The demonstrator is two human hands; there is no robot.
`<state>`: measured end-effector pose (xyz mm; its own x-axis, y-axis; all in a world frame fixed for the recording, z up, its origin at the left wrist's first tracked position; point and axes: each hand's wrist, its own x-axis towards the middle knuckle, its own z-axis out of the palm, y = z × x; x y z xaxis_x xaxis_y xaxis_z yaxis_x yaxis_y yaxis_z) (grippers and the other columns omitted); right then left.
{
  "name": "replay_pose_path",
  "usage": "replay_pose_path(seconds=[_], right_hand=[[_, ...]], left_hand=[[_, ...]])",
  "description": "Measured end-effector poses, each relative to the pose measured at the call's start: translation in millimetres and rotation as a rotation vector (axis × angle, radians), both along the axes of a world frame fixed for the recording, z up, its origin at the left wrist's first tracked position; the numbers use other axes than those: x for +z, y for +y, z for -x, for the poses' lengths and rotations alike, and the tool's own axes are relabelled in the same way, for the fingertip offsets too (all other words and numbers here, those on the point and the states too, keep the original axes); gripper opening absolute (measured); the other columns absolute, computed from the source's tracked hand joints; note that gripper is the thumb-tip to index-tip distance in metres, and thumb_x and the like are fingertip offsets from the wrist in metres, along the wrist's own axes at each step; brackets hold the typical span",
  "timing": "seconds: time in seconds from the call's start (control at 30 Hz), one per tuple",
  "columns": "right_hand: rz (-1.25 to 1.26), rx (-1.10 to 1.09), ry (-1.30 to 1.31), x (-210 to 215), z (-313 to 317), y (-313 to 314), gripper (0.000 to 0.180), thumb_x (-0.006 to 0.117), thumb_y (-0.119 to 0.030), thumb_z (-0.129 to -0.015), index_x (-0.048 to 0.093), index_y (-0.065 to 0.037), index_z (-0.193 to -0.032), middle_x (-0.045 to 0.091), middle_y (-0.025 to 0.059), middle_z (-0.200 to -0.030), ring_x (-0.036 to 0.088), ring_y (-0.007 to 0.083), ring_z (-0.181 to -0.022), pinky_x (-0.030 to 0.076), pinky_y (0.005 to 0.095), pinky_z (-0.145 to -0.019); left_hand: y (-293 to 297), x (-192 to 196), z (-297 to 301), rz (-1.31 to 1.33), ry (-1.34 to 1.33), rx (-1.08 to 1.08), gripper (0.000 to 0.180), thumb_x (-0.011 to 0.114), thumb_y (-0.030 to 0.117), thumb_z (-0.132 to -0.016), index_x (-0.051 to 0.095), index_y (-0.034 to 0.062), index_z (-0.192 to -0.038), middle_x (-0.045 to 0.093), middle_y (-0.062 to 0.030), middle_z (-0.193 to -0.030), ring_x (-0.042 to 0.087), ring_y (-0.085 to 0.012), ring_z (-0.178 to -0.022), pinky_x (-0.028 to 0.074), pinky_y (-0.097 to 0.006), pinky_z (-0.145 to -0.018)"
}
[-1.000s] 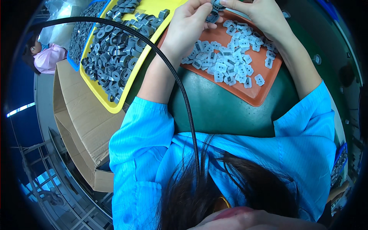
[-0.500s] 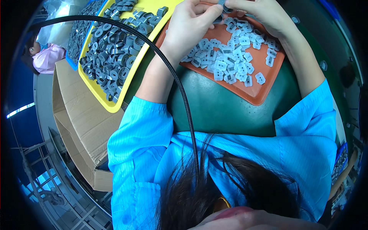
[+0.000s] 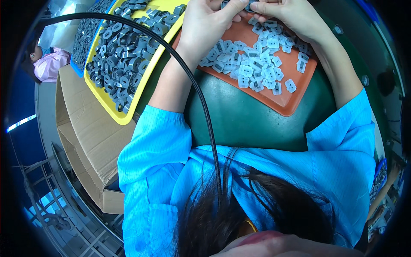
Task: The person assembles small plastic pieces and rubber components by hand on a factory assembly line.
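Observation:
At the top edge of the view, both of my hands meet over an orange tray. A small dark grey part is pinched between them, partly covered by the fingers and cut off by the frame. My left hand closes its thumb and fingers on the part from the left. From the right, my right hand grips it with thumb and fingertips. Below the hands, a pile of small translucent white plastic pieces with holes lies in the orange tray.
Left of my left forearm stands a yellow tray heaped with grey ring-shaped parts. Beyond it is a blue-edged tray of small dark pieces. A cardboard box, a black cable, the green table and a person in pink also show.
My hands have shifted slightly around the grey part, which now sits a little lower and further left between the fingers. The trays appear slightly shifted in view.

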<state>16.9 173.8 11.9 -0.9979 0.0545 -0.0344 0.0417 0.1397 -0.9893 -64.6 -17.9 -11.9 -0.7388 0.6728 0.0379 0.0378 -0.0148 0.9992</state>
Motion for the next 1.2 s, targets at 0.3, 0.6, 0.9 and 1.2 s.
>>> replay_pose_path(seconds=[0.3, 0.6, 0.9, 1.2], right_hand=[[-0.472, -0.424, 0.036, -27.8, 16.7, 68.9, 0.024, 0.075, -0.009, -0.087, 0.070, 0.003, -0.107, 0.073, 0.0093, -0.092, 0.065, 0.0134, -0.082, 0.052, 0.0277, -0.075], [-0.811, -0.122, 0.059, 30.9, -14.1, 3.8, 0.026, 0.075, -0.024, -0.085, 0.074, 0.002, -0.081, 0.068, 0.0171, -0.068, 0.067, 0.0228, -0.063, 0.052, 0.0339, -0.063], [-0.942, -0.043, 0.001, 36.7, -27.3, 4.1, 0.027, 0.076, -0.021, -0.083, 0.075, 0.005, -0.084, 0.070, 0.0236, -0.074, 0.071, 0.0311, -0.067, 0.056, 0.0371, -0.065], [-0.685, -0.133, 0.552, 11.4, -15.3, -13.0, 0.012, 0.077, -0.011, -0.086, 0.075, 0.000, -0.090, 0.066, 0.0100, -0.080, 0.065, 0.0196, -0.073, 0.050, 0.0335, -0.066]], left_hand=[[-0.8, -8.0, 9.8, -0.086, -0.148, 0.016, 0.023, 0.068, 0.011, -0.100, 0.063, 0.0015, -0.121, 0.068, -0.0020, -0.095, 0.062, -0.0073, -0.081, 0.044, -0.017, -0.066], [-9.6, -11.4, 12.4, -0.021, -0.079, 0.030, 0.032, 0.068, 0.008, -0.098, 0.060, -0.0002, -0.128, 0.069, -0.0043, -0.098, 0.065, -0.0099, -0.086, 0.051, -0.021, -0.075], [-2.9, 6.9, -8.3, 0.012, -0.105, -0.106, 0.048, 0.071, 0.000, -0.093, 0.054, -0.0028, -0.138, 0.070, -0.0076, -0.104, 0.069, -0.0139, -0.092, 0.059, -0.025, -0.079], [7.6, -11.3, -9.0, -0.094, 0.088, -0.080, 0.043, 0.073, -0.006, -0.088, 0.052, -0.0034, -0.126, 0.063, -0.0055, -0.107, 0.062, -0.0093, -0.094, 0.055, -0.023, -0.085]])
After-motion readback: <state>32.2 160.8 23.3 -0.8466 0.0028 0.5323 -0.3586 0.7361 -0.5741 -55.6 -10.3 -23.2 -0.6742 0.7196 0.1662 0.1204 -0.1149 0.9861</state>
